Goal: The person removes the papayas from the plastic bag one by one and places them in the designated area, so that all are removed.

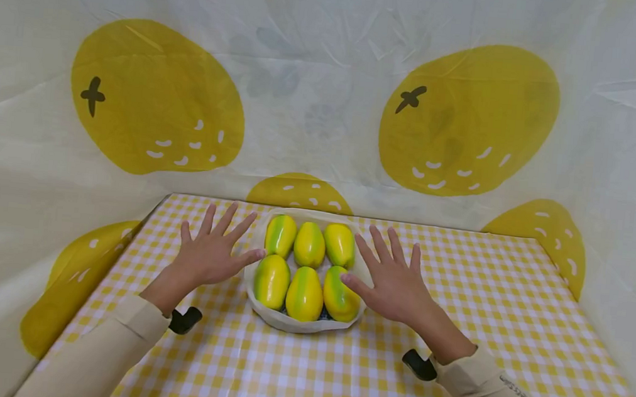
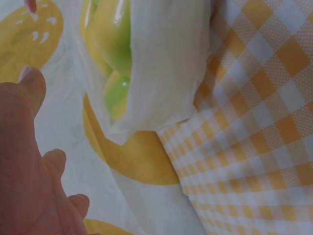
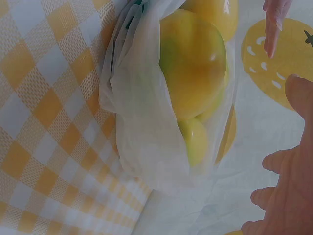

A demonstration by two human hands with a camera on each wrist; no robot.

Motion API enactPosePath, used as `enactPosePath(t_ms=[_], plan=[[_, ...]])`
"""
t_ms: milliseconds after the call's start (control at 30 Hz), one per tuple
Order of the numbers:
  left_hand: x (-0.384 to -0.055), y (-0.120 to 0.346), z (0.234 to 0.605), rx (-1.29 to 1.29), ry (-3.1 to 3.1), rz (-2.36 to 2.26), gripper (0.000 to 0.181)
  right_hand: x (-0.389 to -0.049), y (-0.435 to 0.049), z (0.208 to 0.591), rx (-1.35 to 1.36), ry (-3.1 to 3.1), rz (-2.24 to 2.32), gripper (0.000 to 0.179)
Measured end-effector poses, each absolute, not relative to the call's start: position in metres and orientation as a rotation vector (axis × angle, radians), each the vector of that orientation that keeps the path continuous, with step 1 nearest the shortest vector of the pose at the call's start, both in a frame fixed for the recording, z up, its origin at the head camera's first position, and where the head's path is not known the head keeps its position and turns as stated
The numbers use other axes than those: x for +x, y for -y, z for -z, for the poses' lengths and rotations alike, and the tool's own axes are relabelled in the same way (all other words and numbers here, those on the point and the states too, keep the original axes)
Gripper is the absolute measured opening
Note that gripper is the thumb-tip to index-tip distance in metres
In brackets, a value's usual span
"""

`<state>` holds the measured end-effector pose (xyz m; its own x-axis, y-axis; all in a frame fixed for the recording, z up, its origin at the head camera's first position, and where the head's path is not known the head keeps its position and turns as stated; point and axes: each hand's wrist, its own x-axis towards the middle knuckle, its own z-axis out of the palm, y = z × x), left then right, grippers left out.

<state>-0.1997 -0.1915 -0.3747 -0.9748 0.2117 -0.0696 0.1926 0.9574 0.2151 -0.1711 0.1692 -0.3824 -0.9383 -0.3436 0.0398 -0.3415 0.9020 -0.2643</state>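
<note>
Several glossy yellow fruits with green streaks [image 1: 305,293], shaped like mangoes or papayas, lie in two rows in a low container wrapped in a thin whitish sheet [image 1: 295,326]. My left hand [image 1: 211,255] hovers at its left side with fingers spread, holding nothing. On the right side, my right hand [image 1: 398,284] is spread the same way; its thumb overlaps the near right fruit in the head view, but contact cannot be told. Both wrist views show the sheet's side [image 2: 166,63] and fruits [image 3: 193,63] apart from the nearby palm.
A yellow-and-white checked cloth [image 1: 302,380] covers the table. Behind it hangs a pale curtain [image 1: 315,97] printed with large yellow fruit shapes, which also runs along the left and right sides. Dark wrist mounts [image 1: 187,321] stick out below the sleeves.
</note>
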Motion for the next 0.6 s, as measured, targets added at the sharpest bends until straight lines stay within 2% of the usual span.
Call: enactPosePath(t_ms=[600], plan=[[-0.199, 0.188, 0.388, 0.361, -3.024, -0.329, 0.087, -0.168, -0.166, 0.391, -0.571, -3.063, 0.413, 0.085]])
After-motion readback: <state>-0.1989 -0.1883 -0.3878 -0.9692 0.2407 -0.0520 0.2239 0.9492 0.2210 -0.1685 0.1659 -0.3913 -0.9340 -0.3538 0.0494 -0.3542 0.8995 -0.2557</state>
